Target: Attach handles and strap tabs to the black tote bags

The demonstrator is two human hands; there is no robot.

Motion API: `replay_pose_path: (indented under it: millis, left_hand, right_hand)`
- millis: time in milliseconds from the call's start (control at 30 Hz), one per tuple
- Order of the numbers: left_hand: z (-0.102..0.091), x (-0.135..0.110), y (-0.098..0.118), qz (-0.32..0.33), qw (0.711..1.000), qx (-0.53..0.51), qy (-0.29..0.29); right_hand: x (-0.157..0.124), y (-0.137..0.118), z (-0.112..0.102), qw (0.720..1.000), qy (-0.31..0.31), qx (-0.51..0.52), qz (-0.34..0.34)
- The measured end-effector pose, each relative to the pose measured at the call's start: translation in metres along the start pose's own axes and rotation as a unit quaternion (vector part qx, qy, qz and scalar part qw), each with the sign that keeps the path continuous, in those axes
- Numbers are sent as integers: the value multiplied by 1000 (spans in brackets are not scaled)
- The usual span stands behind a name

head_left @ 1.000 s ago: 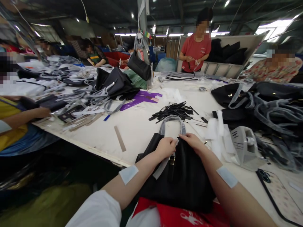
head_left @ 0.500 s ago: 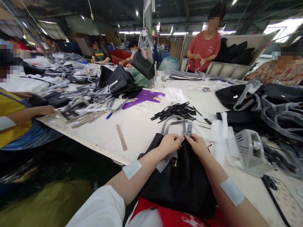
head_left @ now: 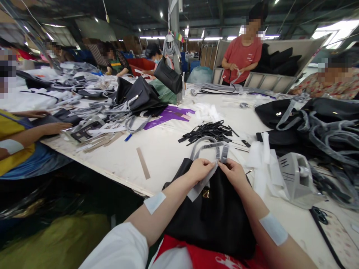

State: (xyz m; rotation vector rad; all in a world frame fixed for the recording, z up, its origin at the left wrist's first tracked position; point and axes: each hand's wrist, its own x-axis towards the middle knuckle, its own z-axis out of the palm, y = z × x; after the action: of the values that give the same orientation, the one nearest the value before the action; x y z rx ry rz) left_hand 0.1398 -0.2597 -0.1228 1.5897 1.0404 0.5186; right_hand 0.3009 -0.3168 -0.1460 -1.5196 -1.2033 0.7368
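A black handbag [head_left: 221, 220] leans upright against my lap at the table edge, its gold clasp [head_left: 206, 192] facing me. Its handles [head_left: 203, 144] stand up, wrapped in clear plastic. Over the top edge of the bag, my left hand [head_left: 201, 170] pinches a strip of thin white wrapping [head_left: 198, 189] that hangs down the front. Close beside it, my right hand [head_left: 233, 172] is closed in a pinch at the strip's upper end, by the base of a handle. The fingertips of both hands nearly touch, and they partly hide what is between them.
Black strips [head_left: 209, 131] lie in a heap beyond the bag. To the right are a tape dispenser [head_left: 297, 179], white sheets [head_left: 259, 168], a phone [head_left: 333, 231] and piled black bags [head_left: 294, 116]. A co-worker's arm [head_left: 36, 130] rests at the left; other people work around the table.
My hands and the bag stay almost in place, with only a slight shift at the fingertips and in the hanging strip. At the left, the co-worker's hand has moved slightly to the right.
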Motion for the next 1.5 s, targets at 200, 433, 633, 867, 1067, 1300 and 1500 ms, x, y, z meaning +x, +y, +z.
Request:
replay_pose_path:
  millis: [200, 433, 633, 867, 1067, 1300, 1500]
  left_hand:
    - [7, 4, -13, 31, 997, 18, 62]
    - [10, 0, -19, -11, 996, -66, 65]
    - [8, -1, -19, -6, 996, -73, 52]
    - [10, -20, -3, 166, 924, 327, 104]
    - [20, -33, -5, 202, 856, 472, 67]
    - [17, -23, -7, 159, 953, 223, 128]
    - [8, -7, -12, 45, 997, 61, 21]
  right_hand:
    - [-7, -14, -3, 976, 176, -114, -63]
    - [-20, -31, 5, 983, -60, -56, 166]
    - [-10, -12, 20, 971, -51, 70, 224]
    - [-11, -9, 23, 972, -3, 115, 203]
    - [-12, -9, 23, 973, -6, 135, 185]
    - [-15, -9, 25, 981, 6, 123, 149]
    - [-16, -8, 26, 986, 21, 102, 133]
